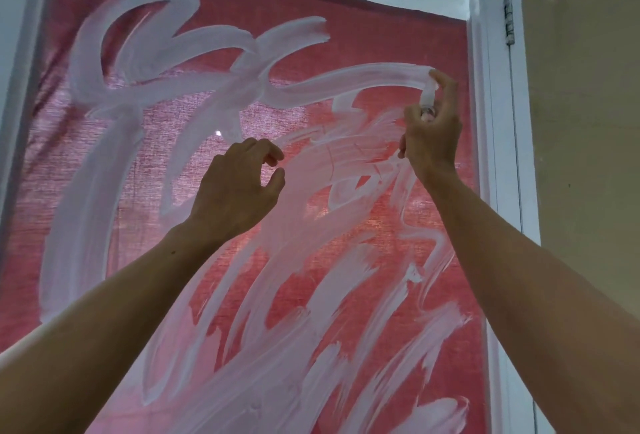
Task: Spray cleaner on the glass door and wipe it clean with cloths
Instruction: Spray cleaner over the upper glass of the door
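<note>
High on the right of the white-framed glass door point(479, 94), smeared with broad white streaks, a small clear spray bottle point(426, 101) is held upright by the right hand point(433, 135), grip closed round it, forefinger on the nozzle. Left hand point(239, 184): raised beside, fingers loosely curled, nothing held. Behind the pane: red woven cloth point(194, 128). Step judged: spraying. Next: cloth to be fetched; none visible.

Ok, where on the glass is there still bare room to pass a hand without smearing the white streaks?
Bare glass lies left of the left hand, bordered by the tall white streak and the upper loops. Crowded: the lower right, below the right hand gripping the spray bottle, is thick with smears.
</note>
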Demonstrator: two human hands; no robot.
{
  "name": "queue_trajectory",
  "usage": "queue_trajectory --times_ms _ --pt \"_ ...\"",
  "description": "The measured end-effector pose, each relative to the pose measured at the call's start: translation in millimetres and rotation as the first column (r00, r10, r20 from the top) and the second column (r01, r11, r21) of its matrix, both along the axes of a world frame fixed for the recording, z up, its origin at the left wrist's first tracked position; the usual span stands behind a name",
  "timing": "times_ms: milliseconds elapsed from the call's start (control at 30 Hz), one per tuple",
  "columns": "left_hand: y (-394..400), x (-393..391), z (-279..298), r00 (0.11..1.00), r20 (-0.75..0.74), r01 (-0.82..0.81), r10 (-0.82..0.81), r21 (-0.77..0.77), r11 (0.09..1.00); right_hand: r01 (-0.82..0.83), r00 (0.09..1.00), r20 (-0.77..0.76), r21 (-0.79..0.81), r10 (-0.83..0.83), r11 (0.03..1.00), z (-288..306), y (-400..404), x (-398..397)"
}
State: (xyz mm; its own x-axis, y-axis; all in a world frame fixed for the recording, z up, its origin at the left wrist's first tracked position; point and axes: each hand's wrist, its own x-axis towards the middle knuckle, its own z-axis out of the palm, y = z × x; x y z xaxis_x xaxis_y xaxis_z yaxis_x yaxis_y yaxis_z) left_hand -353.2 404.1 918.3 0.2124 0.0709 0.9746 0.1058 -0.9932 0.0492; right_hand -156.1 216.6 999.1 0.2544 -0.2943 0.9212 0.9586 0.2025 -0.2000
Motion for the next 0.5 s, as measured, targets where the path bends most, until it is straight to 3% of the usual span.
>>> queue_trajectory --times_ms 167,300,500 --pt "0.9 3.5 -3.2 1.0 -0.02 0.011 -0.011 0.0 1.0 -0.079 0.996 0.042 -0.093 0.083 0.993 0.9 6.2 -13.4" --pt "5.3 2.1 -4.1 1.0 -0.004 -0.003 0.003 0.001 1.0 -0.042 0.995 0.08 -0.161 0.055 0.986 3.8 25.5 -27.7" --pt "16.3 -5.6 -9.2 1.0 0.007 -0.018 0.018 -0.014 1.0 -0.141 0.99 0.003 -0.115 0.142 0.983 -6.5 46.9 -35.8"
